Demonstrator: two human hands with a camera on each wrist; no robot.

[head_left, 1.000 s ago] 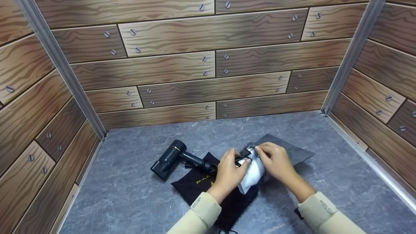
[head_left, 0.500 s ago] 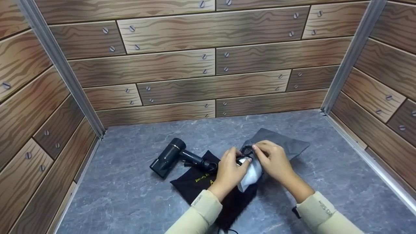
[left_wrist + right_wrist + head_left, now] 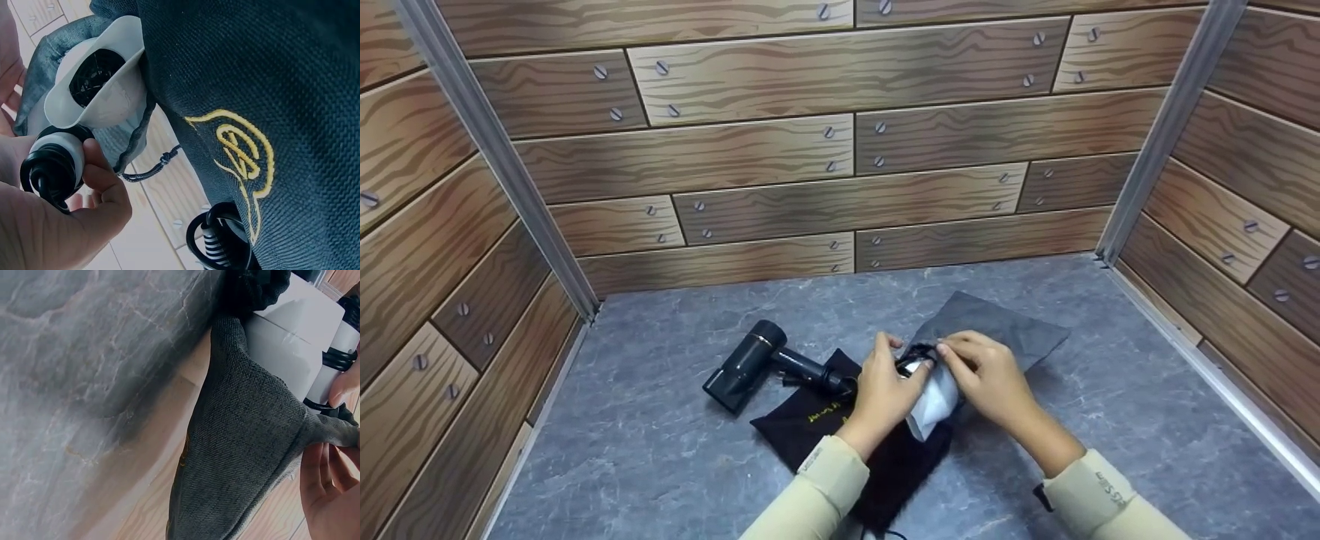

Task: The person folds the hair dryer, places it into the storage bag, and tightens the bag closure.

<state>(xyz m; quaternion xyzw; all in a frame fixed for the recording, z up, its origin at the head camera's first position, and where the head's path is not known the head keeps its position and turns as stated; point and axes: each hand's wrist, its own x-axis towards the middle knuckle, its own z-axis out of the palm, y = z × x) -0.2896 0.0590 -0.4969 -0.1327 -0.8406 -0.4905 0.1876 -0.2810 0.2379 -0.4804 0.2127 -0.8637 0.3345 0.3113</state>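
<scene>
A white hair dryer [image 3: 934, 405] with black cord wound round its handle is in my left hand [image 3: 879, 397]. The left wrist view shows those fingers curled round the handle's end, below the wide nozzle [image 3: 94, 84]. My right hand [image 3: 988, 375] pinches the edge of a grey drawstring bag [image 3: 997, 326]. In the right wrist view the grey cloth [image 3: 247, 433] covers part of the dryer's white body [image 3: 287, 346]. Below the hands lies a black bag [image 3: 802, 427] with yellow lettering; my left arm hides part of it.
A black hair dryer [image 3: 746, 367] lies to the left, its handle end reaching the black bag. Printed wood-plank walls [image 3: 750, 165] enclose the grey marbled table [image 3: 660, 450] at the back and both sides.
The grey bag's loose end has shifted slightly left and away from me. My right hand has moved a little left, still pinching the cloth. The black hair dryer stays put.
</scene>
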